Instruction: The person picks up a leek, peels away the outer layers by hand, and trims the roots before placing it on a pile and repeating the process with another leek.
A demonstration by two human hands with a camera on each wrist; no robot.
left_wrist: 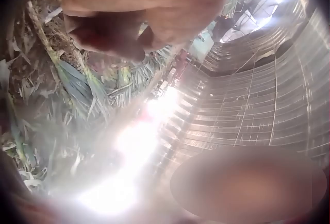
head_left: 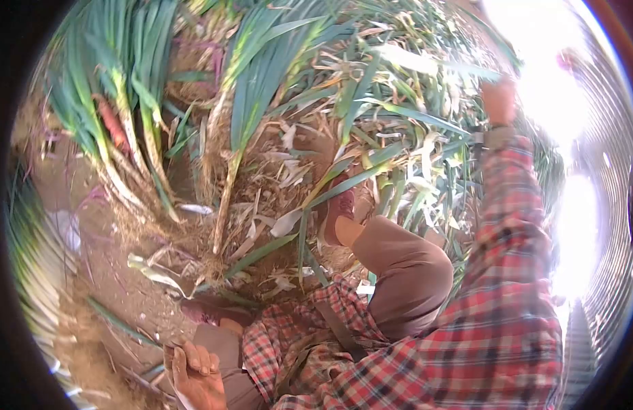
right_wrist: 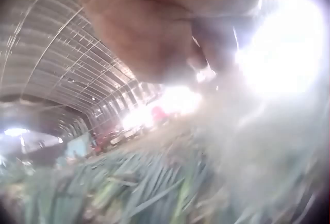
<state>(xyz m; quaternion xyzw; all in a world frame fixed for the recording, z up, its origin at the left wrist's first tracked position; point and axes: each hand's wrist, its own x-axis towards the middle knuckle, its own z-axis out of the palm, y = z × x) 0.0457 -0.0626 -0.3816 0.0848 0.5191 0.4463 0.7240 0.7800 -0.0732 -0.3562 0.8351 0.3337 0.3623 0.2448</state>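
Observation:
My right hand [head_left: 499,101] is stretched far out to the right, above the heap of leaves. Its fingers are curled, and a blurred onion leaf [head_left: 466,70], white at its far end, runs into them. Close to my lap, my left hand [head_left: 197,372] has its fingers loosely bent, with nothing seen between them; the left wrist view shows its bent fingers [left_wrist: 111,33] from close by. On the soil in front lie long green onions [head_left: 227,191] with rooted pale ends and dark green tops. A bundle of green onions [head_left: 125,157] lies at the left.
A deep heap of stripped leaves [head_left: 412,137] fills the right side. More pale stalks [head_left: 36,253] line the far left edge. A reddish-orange object [head_left: 111,123] rests among the bundled stalks. Ribbed arched sheeting [left_wrist: 247,100] curves overhead.

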